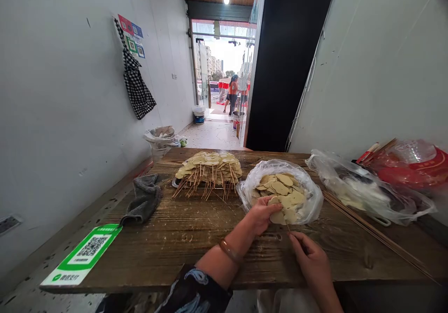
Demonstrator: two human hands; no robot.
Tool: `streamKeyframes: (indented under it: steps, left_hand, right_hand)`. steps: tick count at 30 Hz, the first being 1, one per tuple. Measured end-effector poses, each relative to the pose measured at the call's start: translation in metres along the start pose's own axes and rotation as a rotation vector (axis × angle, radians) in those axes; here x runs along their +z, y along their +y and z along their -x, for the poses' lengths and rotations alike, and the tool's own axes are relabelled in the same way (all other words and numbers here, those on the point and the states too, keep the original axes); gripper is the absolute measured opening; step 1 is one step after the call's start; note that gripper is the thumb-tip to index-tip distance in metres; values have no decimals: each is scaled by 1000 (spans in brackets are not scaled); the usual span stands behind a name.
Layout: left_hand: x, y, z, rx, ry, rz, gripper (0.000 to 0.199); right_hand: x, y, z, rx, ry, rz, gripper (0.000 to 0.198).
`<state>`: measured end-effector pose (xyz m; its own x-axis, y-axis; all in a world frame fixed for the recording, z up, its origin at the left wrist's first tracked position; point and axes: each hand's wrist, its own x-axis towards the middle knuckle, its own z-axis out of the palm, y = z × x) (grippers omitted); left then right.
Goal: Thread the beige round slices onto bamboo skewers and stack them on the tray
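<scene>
Right of the frame's centre, the person's left hand (pixel 262 214) grasps a few pale, flat slices (pixel 287 209), thumb on top, above the near edge of a plastic bag (pixel 317 203). Just below and to the right, the fingers of the right hand (pixel 311 256) pinch a thin stick (pixel 287 227) whose upper end meets the held slices (how far it runs into them cannot be told). A bracelet (pixel 229 251) circles the left wrist, and a dark patterned sleeve (pixel 198 292) covers the forearm at the bottom of the frame.

The bag lies spread on the wooden desk (pixel 203 243), with more loose slices inside. Left of it, at the frame's centre, a heap (pixel 210 166) of skewered slices rests with its sticks pointing toward the viewer. A grey cloth (pixel 143 198) lies at centre left, and a green card (pixel 84 255) with a printed code sits at lower left. Long bare sticks (pixel 378 236) stretch toward the lower right, beside a clear bag (pixel 353 189); a red bag (pixel 416 163) lies behind that.
</scene>
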<state>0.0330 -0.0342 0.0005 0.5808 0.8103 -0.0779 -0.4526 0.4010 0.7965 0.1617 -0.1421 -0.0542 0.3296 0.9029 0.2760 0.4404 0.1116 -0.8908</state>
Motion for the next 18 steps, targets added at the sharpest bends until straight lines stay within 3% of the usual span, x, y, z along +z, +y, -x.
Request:
streamKeyframes:
  steps: [11, 18]
  left_hand:
    - [1, 7, 1, 94, 31, -7, 42]
    - [2, 7, 2, 116, 25, -58, 48]
  right_hand:
    - [0, 1, -1, 7, -54, -4, 36]
    - [-2, -6, 0, 31, -19, -1, 36]
